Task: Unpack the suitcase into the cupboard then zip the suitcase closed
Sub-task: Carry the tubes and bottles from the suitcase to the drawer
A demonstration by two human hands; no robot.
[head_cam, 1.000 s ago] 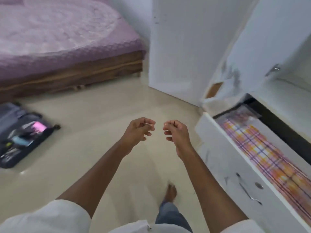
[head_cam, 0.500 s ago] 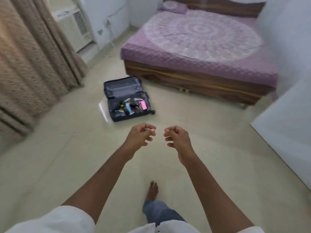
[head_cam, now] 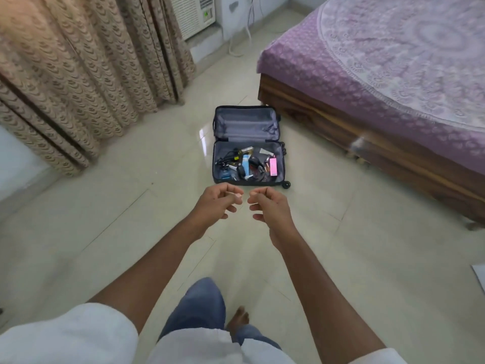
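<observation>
fingers: loosely curled, holding nothing, both hands | suitcase: open on floor, just beyond them

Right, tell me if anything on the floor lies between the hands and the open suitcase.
Nothing visible does. Only bare floor tile shows between the left hand, the right hand and the open suitcase. The bed stands off to the right.

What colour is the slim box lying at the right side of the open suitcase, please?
The slim box is pink, seen in the head view, inside the suitcase.
</observation>
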